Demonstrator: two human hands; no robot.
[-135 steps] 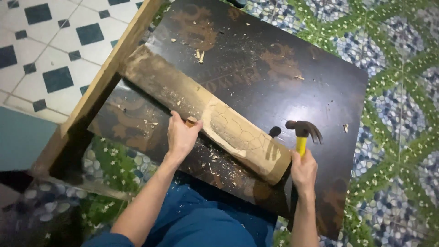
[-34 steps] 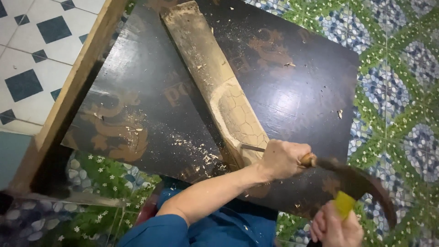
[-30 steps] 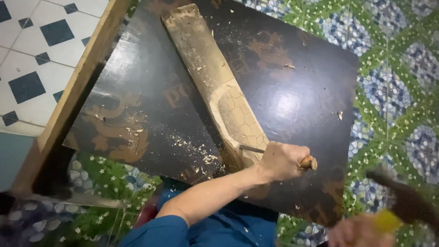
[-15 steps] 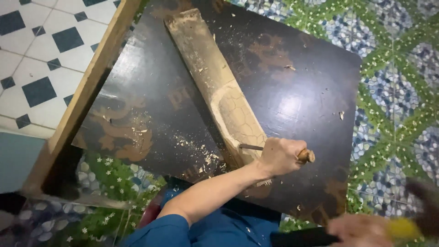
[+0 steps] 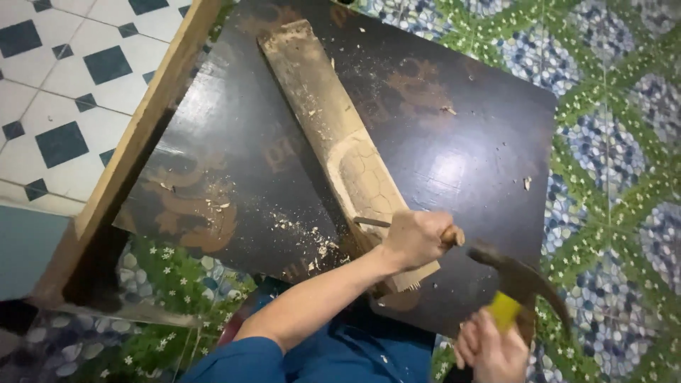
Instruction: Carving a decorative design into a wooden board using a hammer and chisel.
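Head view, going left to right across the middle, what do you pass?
Checkered tile floor → wooden rail → dark board → carved plank → left hand gripping a chisel → hammer → green patterned floor.

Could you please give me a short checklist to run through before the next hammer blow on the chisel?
1. Chisel tip set on the carved hollow of the wooden plank: ok.
2. Left hand wrapped around the chisel handle, butt end exposed: ok.
3. Hammer head beside the chisel butt, roughly in line: ok, though motion-blurred.
4. Right hand grip on the yellow hammer handle: cannot tell, partly cut off by the frame edge.
5. Plank clamped or fixed to the dark board: cannot tell, no clamp visible.
6. Wood chips lie beside the plank, not under the tip: ok.
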